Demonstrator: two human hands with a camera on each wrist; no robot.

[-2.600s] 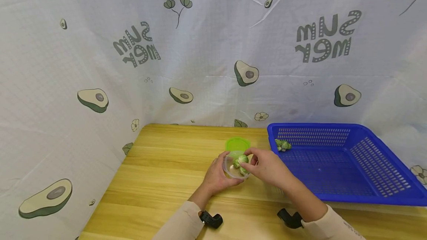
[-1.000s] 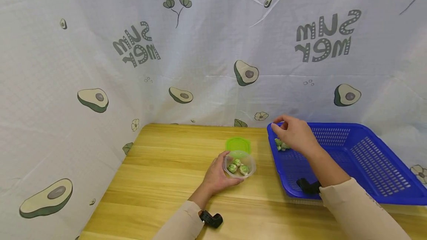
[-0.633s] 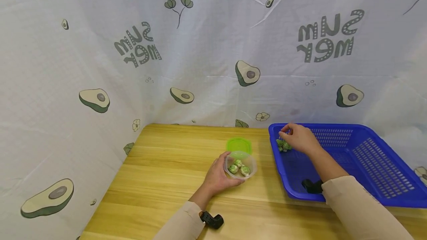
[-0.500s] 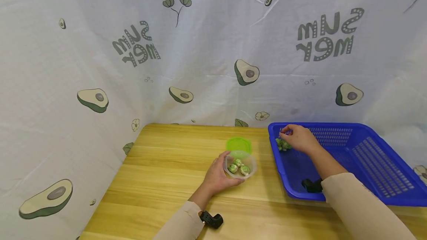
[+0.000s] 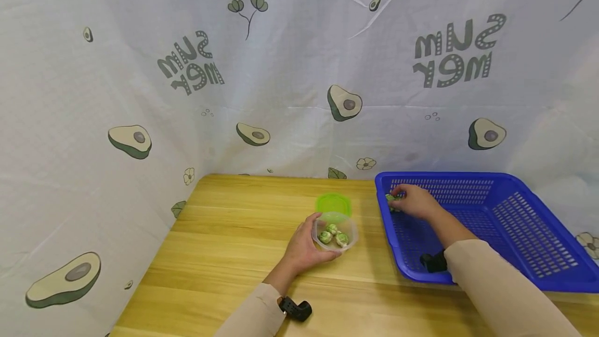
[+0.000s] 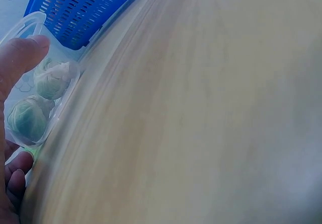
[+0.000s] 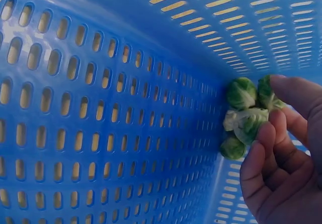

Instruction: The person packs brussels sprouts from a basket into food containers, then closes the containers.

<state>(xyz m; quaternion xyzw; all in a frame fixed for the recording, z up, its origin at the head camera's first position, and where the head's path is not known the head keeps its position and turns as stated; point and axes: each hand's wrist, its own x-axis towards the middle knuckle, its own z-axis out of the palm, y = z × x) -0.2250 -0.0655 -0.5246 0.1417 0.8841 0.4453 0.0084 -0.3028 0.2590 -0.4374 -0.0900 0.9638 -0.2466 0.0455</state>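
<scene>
My left hand (image 5: 303,248) grips a clear plastic container (image 5: 318,246) by its side, thumb over the near rim. Inside it lie three Brussels sprouts (image 5: 342,238), two of which show in the left wrist view. My right hand (image 5: 416,203) reaches down into the left back corner of a blue basket (image 5: 398,254). There, in the right wrist view, its thumb and a finger pinch a Brussels sprout (image 7: 266,90). Several other Brussels sprouts (image 7: 242,93) are bunched right beside the fingertips, partly hidden in the head view.
A bright green lid (image 5: 334,202) lies flat on the wooden table (image 5: 224,233), just behind the container. The basket's raised rim and slotted walls surround my right hand. A white printed curtain (image 5: 290,66) hangs along the back and left.
My right hand let go of a sprout in the container, moved right over the basket and came down onto the sprouts in its corner. The left hand kept holding the container in place.
</scene>
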